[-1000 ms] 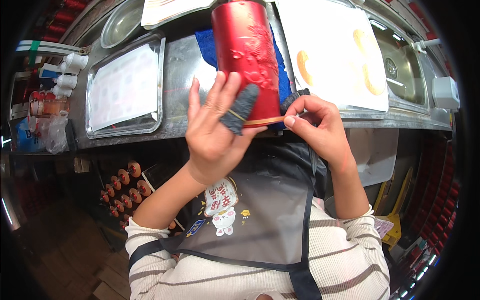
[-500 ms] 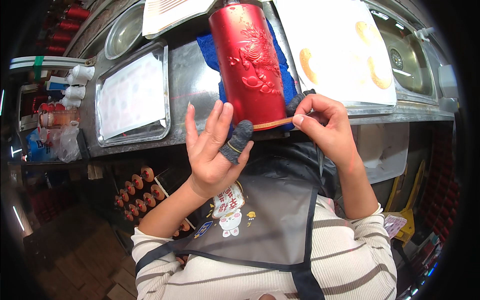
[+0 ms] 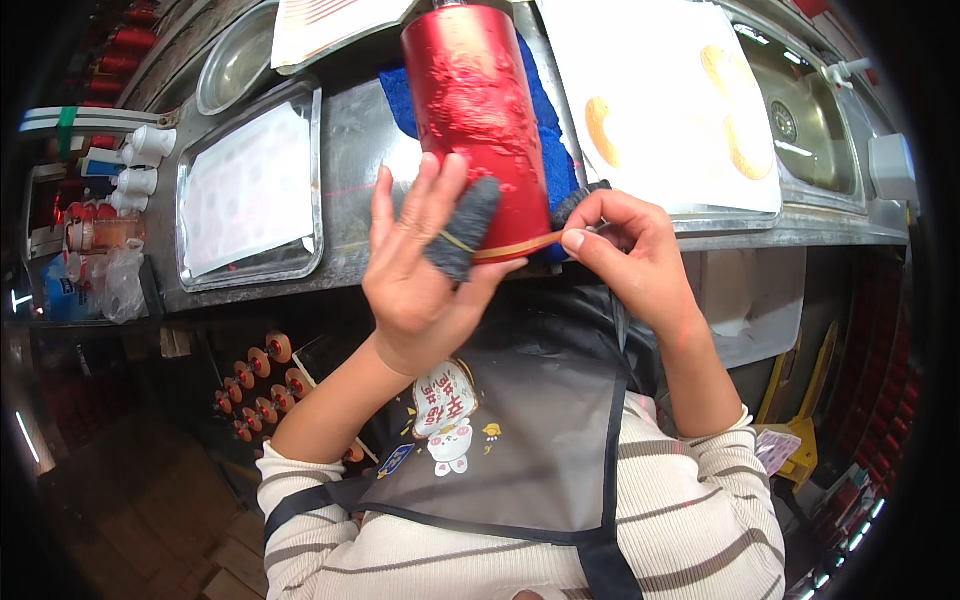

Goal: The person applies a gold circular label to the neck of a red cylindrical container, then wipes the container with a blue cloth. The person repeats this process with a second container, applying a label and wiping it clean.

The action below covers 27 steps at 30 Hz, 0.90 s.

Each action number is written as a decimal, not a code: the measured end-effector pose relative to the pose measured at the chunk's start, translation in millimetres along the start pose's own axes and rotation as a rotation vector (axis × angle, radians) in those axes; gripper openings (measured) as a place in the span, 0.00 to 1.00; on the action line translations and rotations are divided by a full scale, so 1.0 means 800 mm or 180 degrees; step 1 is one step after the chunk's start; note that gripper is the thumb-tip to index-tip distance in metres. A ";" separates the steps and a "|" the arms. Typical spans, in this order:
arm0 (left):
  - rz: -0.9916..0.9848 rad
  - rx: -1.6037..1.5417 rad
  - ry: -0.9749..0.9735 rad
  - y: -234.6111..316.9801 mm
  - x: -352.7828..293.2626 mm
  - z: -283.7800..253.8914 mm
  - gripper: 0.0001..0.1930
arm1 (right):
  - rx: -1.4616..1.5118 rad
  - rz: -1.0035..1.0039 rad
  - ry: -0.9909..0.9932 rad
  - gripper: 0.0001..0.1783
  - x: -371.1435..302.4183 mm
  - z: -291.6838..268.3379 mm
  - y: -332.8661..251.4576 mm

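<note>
A red bottle [image 3: 468,115] with a raised relief lies on a blue towel [image 3: 556,130], its base toward me. A narrow gold strip [image 3: 518,247] runs along the edge of its base. My right hand [image 3: 640,262] pinches the strip's right end between thumb and forefinger. Open, with fingers stretched, my left hand [image 3: 412,275] rests against the bottle's lower left side. A dark grey cloth finger cover [image 3: 470,230] sits on its forefinger, close to the strip. Another grey cover [image 3: 580,203] shows at my right hand, partly hidden behind the fingers.
To the left lie a metal tray [image 3: 315,200] with a white sheet and a round metal bowl [image 3: 235,65]. On the right, a white sheet [image 3: 660,90] bears several orange-gold curved pieces, beside a sink [image 3: 800,120]. The metal bench's front edge [image 3: 240,293] runs before me.
My left hand has moved up and right onto the bottle's side. The relief has shifted and blurred, so the bottle appears to be turning. My right hand still pinches the strip.
</note>
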State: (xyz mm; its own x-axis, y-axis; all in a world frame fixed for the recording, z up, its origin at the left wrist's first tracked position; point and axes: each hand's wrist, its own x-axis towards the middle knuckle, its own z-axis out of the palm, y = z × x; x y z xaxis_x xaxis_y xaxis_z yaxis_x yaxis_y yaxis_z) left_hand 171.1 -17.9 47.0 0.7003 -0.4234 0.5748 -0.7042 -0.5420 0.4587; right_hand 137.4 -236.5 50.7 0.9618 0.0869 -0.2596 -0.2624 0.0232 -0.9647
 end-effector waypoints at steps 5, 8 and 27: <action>-0.0193 -0.0207 -0.0195 -0.010 -0.035 -0.019 0.27 | 0.0044 -0.0062 0.0113 0.04 -0.006 0.000 -0.003; -0.0030 0.0026 -0.0385 -0.017 -0.055 -0.024 0.24 | 0.0035 -0.0197 0.0171 0.04 -0.003 0.000 0.002; 0.0721 0.0546 -0.0350 0.010 0.002 -0.015 0.17 | 0.0174 -0.0002 0.0173 0.03 -0.003 -0.007 0.003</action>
State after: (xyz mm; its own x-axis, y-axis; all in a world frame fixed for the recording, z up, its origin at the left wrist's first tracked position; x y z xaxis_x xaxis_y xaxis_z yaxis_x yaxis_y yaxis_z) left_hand 165.0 -13.8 59.8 0.5427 -0.6185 0.5682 -0.8204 -0.5354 0.2007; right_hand 134.9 -242.2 48.4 0.9644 0.0328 -0.2626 -0.2644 0.0777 -0.9613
